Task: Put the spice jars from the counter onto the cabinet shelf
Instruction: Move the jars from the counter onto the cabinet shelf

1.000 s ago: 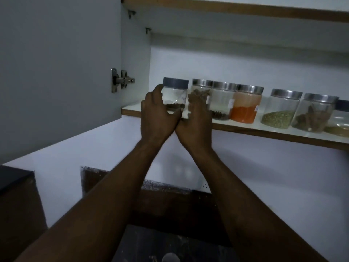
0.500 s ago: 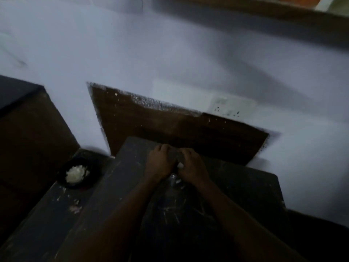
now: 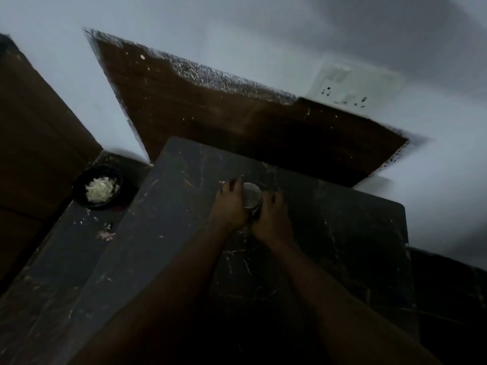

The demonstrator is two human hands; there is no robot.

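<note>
Both arms reach forward, left hand (image 3: 228,208) and right hand (image 3: 272,219) side by side, fingers curled round a steel-lidded spice jar (image 3: 251,196) standing on the dark counter (image 3: 342,233). Open counter spreads right and near. The brown panel (image 3: 210,114) rises beyond the far edge, and a bowl (image 3: 79,189) sits well left.

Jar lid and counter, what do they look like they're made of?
Jar lid: probably brushed metal. It is pale grey with a dull sheen, though the dim light leaves plastic possible. Counter: likely polished stone, perhaps marble. It is black with thin pale veins and a faint gloss.
</note>
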